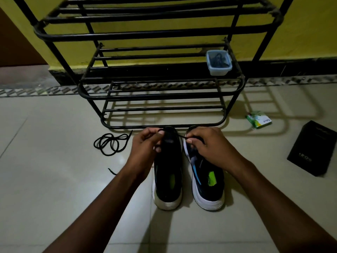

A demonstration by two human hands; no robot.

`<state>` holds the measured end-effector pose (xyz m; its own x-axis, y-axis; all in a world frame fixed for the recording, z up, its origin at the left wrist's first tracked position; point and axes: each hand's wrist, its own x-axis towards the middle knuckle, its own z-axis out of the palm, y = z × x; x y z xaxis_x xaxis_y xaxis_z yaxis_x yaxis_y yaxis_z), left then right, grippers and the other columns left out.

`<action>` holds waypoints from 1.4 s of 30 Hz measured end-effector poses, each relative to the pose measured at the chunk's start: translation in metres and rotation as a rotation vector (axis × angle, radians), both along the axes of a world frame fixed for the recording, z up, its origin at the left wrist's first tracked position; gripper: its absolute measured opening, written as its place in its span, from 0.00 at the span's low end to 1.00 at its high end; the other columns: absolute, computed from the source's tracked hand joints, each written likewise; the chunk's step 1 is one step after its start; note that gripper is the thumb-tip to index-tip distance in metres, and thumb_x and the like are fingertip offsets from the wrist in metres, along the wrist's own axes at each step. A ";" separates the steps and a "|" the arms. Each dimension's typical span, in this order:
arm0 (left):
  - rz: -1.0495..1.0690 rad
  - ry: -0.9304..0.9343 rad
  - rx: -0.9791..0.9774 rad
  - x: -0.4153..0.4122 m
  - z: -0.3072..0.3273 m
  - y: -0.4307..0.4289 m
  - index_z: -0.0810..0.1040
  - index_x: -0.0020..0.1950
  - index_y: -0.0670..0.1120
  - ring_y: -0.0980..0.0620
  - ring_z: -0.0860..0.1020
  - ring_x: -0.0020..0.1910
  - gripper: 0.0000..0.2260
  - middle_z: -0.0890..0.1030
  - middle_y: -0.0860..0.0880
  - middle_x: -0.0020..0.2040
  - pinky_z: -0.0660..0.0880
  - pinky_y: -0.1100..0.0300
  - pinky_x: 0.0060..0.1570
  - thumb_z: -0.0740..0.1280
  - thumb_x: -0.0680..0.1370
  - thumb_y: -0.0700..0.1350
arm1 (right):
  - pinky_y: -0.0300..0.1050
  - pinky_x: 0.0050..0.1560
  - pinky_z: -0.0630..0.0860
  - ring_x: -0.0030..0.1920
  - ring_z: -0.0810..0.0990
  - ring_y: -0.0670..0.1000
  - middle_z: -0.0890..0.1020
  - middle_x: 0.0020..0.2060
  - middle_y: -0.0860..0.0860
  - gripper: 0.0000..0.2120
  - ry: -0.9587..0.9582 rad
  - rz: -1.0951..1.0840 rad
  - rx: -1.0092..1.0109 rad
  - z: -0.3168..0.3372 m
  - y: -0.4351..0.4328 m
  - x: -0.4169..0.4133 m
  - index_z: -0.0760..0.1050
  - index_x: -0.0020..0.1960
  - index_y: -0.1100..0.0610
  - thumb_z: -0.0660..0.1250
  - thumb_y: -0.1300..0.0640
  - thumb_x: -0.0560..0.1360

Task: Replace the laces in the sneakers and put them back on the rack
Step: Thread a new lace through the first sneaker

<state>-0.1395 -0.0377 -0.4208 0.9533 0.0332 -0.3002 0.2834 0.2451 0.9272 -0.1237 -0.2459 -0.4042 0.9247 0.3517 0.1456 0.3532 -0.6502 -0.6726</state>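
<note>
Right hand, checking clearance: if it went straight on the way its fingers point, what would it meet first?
Likely the toe of the left-side sneaker, just before the left hand; depth is unclear.

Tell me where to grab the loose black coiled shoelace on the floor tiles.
Pinch the loose black coiled shoelace at its free end that sticks out toward the black metal rack, coming from above: it lies flat, and that end is clear of the overlapping loops.
</note>
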 end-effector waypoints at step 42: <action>-0.040 0.145 0.211 -0.040 -0.051 0.027 0.85 0.50 0.38 0.44 0.82 0.46 0.04 0.85 0.37 0.47 0.76 0.51 0.49 0.70 0.79 0.36 | 0.33 0.44 0.78 0.40 0.83 0.39 0.84 0.36 0.43 0.06 0.125 -0.235 0.173 -0.051 0.073 -0.022 0.84 0.40 0.50 0.79 0.59 0.68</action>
<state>-0.1795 -0.0110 -0.4718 0.9028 0.0724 -0.4238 0.4223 0.0362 0.9057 -0.1462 -0.1731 -0.4547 0.9923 0.1058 0.0645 0.1141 -0.5766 -0.8091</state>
